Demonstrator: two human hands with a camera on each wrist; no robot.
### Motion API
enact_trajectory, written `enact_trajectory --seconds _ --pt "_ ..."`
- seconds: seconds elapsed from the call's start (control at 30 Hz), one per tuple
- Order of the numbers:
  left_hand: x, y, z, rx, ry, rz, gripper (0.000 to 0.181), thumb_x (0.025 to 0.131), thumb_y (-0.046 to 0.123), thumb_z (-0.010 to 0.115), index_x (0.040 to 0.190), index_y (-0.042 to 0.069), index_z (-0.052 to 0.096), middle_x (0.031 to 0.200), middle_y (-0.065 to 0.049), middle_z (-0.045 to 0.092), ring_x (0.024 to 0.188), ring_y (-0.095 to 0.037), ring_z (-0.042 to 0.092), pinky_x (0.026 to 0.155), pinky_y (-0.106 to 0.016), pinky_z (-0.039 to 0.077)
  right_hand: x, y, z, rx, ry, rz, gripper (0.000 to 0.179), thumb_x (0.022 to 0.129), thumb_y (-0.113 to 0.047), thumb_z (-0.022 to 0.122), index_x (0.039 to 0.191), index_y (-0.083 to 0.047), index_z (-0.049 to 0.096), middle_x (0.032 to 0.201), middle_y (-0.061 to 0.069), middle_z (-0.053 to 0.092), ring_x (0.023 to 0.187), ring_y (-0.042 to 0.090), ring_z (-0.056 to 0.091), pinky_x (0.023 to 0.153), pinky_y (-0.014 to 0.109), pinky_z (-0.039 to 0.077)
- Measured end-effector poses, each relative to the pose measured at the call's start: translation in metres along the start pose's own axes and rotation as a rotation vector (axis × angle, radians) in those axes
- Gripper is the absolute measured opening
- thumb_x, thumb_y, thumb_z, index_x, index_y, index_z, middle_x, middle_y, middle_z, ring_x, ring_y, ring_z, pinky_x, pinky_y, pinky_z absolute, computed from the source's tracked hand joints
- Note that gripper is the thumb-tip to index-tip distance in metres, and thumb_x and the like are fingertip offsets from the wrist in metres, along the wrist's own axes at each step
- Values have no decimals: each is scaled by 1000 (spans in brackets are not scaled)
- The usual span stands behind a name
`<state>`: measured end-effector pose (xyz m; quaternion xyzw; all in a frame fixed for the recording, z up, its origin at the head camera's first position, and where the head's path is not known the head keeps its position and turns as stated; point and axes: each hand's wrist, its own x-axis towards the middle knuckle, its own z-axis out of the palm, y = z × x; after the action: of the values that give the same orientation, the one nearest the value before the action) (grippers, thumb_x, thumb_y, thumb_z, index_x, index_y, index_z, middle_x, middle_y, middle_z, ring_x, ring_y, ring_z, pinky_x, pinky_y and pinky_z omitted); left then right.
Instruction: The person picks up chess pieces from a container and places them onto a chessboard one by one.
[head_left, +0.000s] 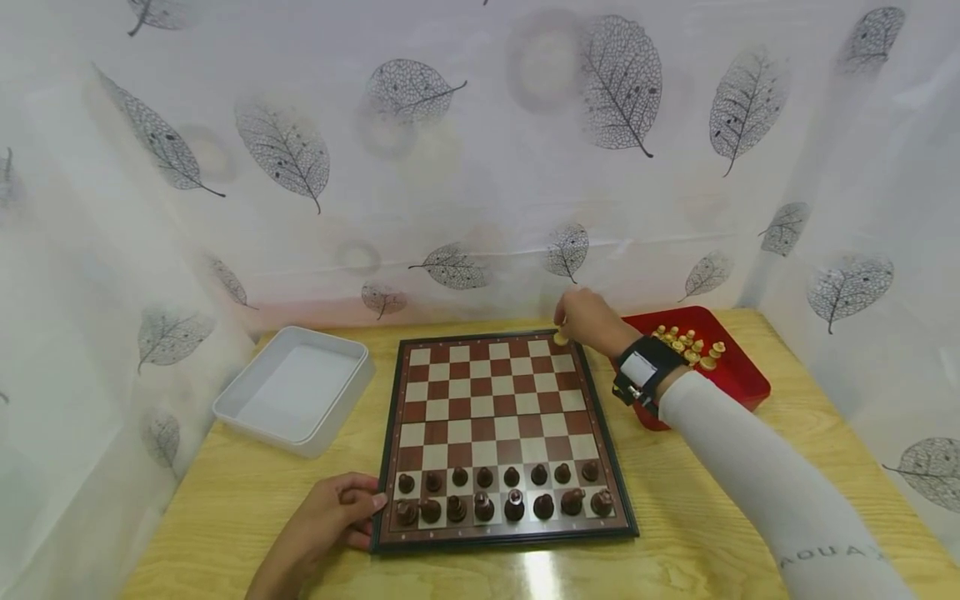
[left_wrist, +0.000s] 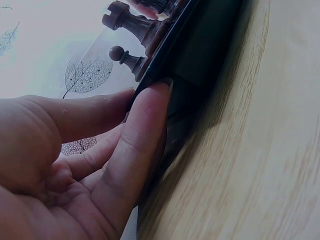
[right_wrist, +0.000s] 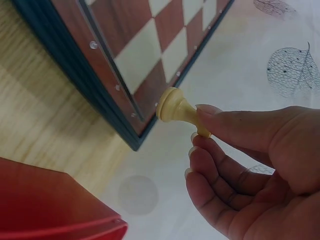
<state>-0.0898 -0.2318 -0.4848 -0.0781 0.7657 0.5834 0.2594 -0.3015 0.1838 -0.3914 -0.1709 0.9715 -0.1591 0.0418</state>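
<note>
My right hand (head_left: 592, 321) is over the far right corner of the chessboard (head_left: 480, 409). Between thumb and fingertips it pinches a cream chess piece (right_wrist: 175, 107), whose wide round base points toward the corner square; its head is hidden by the fingers. At the board's near left edge, my left hand (head_left: 333, 517) grips the dark rim, thumb on one side and a finger on the other. Two rows of dark brown chess pieces (head_left: 513, 505) stand along the near side, including a rook (left_wrist: 132, 22) and a pawn (left_wrist: 130, 61) close to the left hand.
A red tray (head_left: 738, 379) with several cream chess pieces (head_left: 692, 343) stands right of the board, partly under the right forearm. On the left is a white plastic tray (head_left: 300, 375). Behind the wooden table (head_left: 202, 517) hangs a leaf-patterned curtain (head_left: 480, 167).
</note>
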Motion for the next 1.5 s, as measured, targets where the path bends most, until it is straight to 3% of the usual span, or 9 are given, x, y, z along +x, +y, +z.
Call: enact_trajectory --seconds 0.3,0.47,0.87,1.2,1.5 --pt "2 -1 -1 6 2 1 51 98 19 72 134 -12 54 93 -4 70 76 -19 65 65 -35 66 1 1 11 -49 9 -31 20 83 -2 78 102 5 79 105 21 79 99 39 73 88 49 63" --pt "2 -1 -1 0 -1 3 51 98 19 72 134 -11 54 93 -4 70 76 -19 65 65 -35 66 1 -1 14 -62 -6 -22 20 86 -2 76 105 6 78 109 22 78 103 40 73 91 50 63" --pt "1 -1 0 -1 14 -30 49 98 17 72 135 -10 55 94 -4 71 77 -19 65 66 -36 66 -2 -2 17 -54 0 -36 19 90 2 69 106 8 77 106 22 78 97 36 74 84 45 65" --pt "0 0 -1 -2 -5 4 52 98 19 73 134 -12 53 92 -4 69 76 -19 64 65 -35 66 0 -1 17 -71 6 -31 18 91 -2 71 105 7 77 104 21 78 95 36 74 84 46 64" --pt "2 -1 0 4 3 -28 49 98 19 72 134 -10 55 92 -4 70 76 -19 66 67 -35 66 -7 9 2 3 -32 9 45 91 -14 76 129 8 66 126 27 70 112 41 69 94 53 61"
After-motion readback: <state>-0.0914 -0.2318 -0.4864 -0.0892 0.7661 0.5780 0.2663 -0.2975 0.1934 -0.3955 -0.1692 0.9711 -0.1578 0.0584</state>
